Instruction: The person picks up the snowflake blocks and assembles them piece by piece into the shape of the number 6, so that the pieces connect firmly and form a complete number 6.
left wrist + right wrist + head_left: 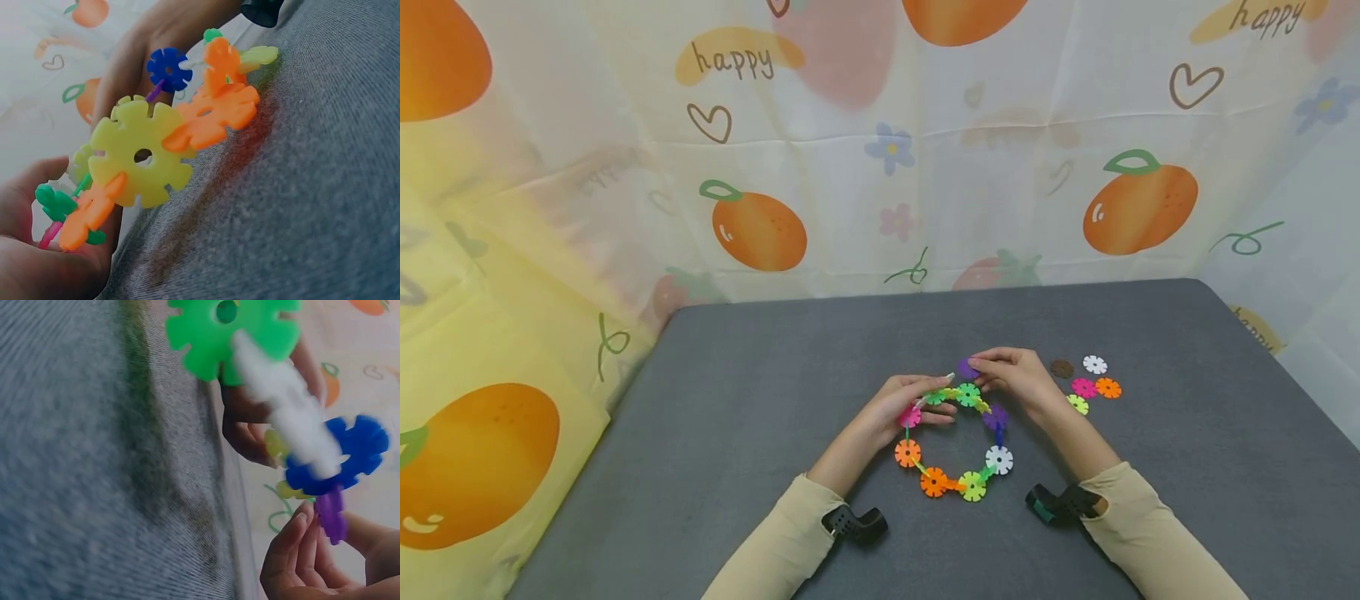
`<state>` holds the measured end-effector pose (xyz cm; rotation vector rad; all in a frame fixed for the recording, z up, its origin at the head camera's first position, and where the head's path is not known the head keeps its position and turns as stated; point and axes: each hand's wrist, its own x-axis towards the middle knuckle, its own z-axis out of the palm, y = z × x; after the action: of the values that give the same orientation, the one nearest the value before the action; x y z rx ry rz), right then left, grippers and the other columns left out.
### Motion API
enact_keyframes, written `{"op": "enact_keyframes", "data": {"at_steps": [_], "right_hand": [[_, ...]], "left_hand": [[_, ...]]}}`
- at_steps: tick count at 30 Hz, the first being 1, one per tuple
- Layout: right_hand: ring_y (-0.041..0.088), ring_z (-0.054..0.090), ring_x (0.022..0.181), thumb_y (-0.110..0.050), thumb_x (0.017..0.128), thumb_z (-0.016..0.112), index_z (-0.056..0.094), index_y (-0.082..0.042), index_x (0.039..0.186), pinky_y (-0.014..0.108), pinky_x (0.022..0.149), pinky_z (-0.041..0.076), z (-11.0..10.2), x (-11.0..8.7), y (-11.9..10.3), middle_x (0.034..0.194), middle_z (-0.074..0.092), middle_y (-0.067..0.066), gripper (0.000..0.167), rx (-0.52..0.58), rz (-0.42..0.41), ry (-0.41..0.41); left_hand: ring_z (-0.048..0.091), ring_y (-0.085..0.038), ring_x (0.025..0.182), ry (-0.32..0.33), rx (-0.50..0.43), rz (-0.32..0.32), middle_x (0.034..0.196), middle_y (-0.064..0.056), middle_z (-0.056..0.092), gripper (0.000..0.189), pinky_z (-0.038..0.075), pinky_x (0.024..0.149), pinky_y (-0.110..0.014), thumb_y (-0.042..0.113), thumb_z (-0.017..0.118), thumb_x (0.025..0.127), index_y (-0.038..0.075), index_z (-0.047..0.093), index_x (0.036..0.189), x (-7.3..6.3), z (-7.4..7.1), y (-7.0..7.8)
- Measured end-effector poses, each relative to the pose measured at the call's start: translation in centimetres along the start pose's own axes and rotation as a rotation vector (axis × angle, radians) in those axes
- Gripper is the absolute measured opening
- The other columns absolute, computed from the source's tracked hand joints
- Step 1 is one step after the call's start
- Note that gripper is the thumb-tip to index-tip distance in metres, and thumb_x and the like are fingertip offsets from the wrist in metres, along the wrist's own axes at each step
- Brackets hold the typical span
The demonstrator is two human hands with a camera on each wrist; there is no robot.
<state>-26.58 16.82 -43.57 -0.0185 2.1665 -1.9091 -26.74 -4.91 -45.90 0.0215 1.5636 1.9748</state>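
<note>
Notched plastic discs of several colours link into a closed ring [933,483] over the grey table. My left hand [904,407] holds the ring at its far left part, by the pink and green discs. In the left wrist view an orange disc [87,219] and a yellow disc [125,144] stand close to that hand. A separate purple disc [967,369] is pinched between the thumb and fingers of my right hand [1017,379], just beyond the green disc [968,395] of the ring. The right wrist view shows the ring's blue disc [365,450] near the right fingers.
Loose discs lie on the table to the right of my right hand: brown [1062,368], white [1095,364], pink [1084,387], orange [1108,388] and yellow-green [1078,404]. Behind the grey table [775,358] hangs a printed curtain [835,208]. Black wrist cameras sit below both forearms.
</note>
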Motion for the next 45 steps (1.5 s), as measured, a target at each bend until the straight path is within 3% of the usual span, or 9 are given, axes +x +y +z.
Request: {"op": "enact_keyframes", "data": {"at_steps": [11, 21, 26, 33, 40, 45], "right_hand": [[0.008, 0.063, 0.075, -0.023, 0.095, 0.065, 0.062, 0.009, 0.120, 0.024, 0.072, 0.057, 0.06, 0.17, 0.23, 0.084, 0.069, -0.006, 0.041, -0.023, 0.015, -0.026], [0.006, 0.062, 0.075, -0.021, 0.095, 0.064, 0.063, 0.008, 0.120, 0.023, 0.073, 0.055, -0.01, 0.33, 0.52, 0.088, 0.068, -0.009, 0.038, 0.060, 0.049, -0.072], [0.006, 0.062, 0.075, -0.017, 0.095, 0.063, 0.065, 0.005, 0.115, 0.021, 0.072, 0.054, 0.03, 0.37, 0.50, 0.087, 0.068, -0.009, 0.030, 0.104, 0.042, -0.049], [0.007, 0.061, 0.072, -0.024, 0.093, 0.067, 0.064, 0.007, 0.117, 0.023, 0.070, 0.055, 0.22, 0.15, 0.27, 0.083, 0.068, -0.007, 0.039, 0.035, 0.029, -0.067], [0.007, 0.061, 0.070, -0.022, 0.093, 0.067, 0.066, 0.006, 0.115, 0.024, 0.069, 0.054, 0.36, 0.10, 0.20, 0.081, 0.068, -0.008, 0.036, 0.023, 0.015, 0.004], [0.008, 0.060, 0.071, -0.023, 0.093, 0.067, 0.065, 0.007, 0.117, 0.024, 0.069, 0.054, 0.30, 0.15, 0.44, 0.081, 0.067, -0.007, 0.039, -0.016, 0.021, -0.007]], "left_hand": [[0.073, -0.019, 0.091, -0.051, 0.027, -0.013, 0.138, -0.020, 0.055, 0.048, 0.060, 0.086, -0.038, 0.022, 0.062, 0.097, -0.008, 0.052, 0.134, -0.21, 0.12, -0.18], [0.072, -0.023, 0.099, -0.095, 0.018, -0.011, 0.134, -0.022, 0.058, 0.041, 0.058, 0.090, -0.042, 0.018, 0.059, 0.098, -0.007, 0.057, 0.130, -0.33, 0.20, -0.14], [0.072, -0.024, 0.100, -0.075, 0.013, 0.005, 0.137, -0.022, 0.056, 0.043, 0.058, 0.091, -0.042, 0.017, 0.061, 0.097, -0.009, 0.055, 0.131, -0.28, 0.22, -0.11], [0.072, -0.022, 0.097, -0.093, 0.030, -0.010, 0.130, -0.022, 0.061, 0.039, 0.058, 0.091, -0.041, 0.018, 0.060, 0.098, -0.008, 0.059, 0.127, -0.22, 0.07, -0.35], [0.073, -0.020, 0.095, -0.097, 0.030, 0.003, 0.131, -0.022, 0.060, 0.039, 0.058, 0.092, -0.040, 0.018, 0.060, 0.098, -0.008, 0.058, 0.127, -0.20, 0.10, -0.24], [0.073, -0.021, 0.094, -0.094, 0.028, -0.006, 0.131, -0.022, 0.060, 0.039, 0.057, 0.092, -0.040, 0.018, 0.060, 0.098, -0.008, 0.059, 0.126, -0.12, -0.01, -0.30]]}}
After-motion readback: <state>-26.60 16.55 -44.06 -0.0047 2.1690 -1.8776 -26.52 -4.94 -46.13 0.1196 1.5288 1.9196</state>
